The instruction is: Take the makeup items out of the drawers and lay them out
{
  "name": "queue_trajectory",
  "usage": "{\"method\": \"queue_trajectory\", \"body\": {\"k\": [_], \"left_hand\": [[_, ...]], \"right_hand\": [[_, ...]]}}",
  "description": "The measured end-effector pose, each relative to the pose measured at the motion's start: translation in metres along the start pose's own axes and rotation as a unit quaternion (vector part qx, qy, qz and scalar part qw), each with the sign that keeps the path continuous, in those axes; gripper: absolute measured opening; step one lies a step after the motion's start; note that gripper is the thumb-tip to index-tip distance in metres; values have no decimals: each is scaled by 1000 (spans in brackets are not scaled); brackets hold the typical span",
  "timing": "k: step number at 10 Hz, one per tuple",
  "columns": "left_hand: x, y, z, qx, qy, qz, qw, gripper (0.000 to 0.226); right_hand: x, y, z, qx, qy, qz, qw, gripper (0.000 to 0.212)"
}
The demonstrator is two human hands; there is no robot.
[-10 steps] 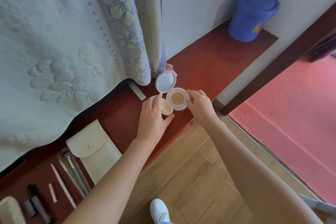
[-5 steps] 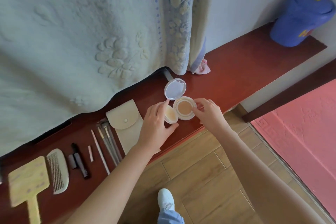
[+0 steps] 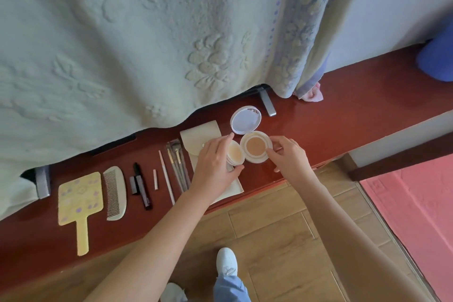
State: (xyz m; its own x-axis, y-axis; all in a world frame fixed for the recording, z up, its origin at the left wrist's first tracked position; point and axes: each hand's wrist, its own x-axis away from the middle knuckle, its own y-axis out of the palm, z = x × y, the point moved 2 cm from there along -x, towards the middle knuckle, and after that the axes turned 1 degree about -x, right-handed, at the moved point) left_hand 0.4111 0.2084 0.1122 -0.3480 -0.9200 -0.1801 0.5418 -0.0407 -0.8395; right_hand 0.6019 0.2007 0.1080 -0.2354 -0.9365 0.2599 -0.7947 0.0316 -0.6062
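Observation:
An open white cushion compact (image 3: 255, 146) lies on the dark red wooden ledge (image 3: 343, 115), its mirrored lid (image 3: 245, 120) tipped back. My right hand (image 3: 290, 157) pinches the compact's right rim. My left hand (image 3: 215, 164) holds a round cream puff (image 3: 235, 155) just left of the compact's beige pad. Laid out to the left are a cream pouch (image 3: 199, 140), several brushes (image 3: 177, 167), a thin white stick (image 3: 166, 176), a small pink tube (image 3: 155, 179), a black mascara (image 3: 142, 186), a cream comb (image 3: 115, 192) and a yellow hand mirror (image 3: 79, 201).
A pale green embossed blanket (image 3: 147, 44) hangs over the back of the ledge. A blue container (image 3: 438, 59) stands at the far right, a pink cloth (image 3: 312, 94) by the blanket's edge. Wooden floor (image 3: 282, 240), my white shoe (image 3: 226, 261) and a pink mat (image 3: 416, 203) lie below.
The view has swung left, bringing the comb, hand mirror and other laid-out items into sight. Both hands stay on the compact and puff, which barely shifted on the ledge.

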Motion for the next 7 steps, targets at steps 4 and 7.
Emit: {"method": "queue_trajectory", "body": {"k": [4,7], "left_hand": [[0,1,-1,1,-4,2,1000,74],[4,-9,3,-10,-33,10,999,74]], "right_hand": [[2,2,-1,-2,2,-4,1000,35],[9,-1,-5,48,3,2,999,48]]}}
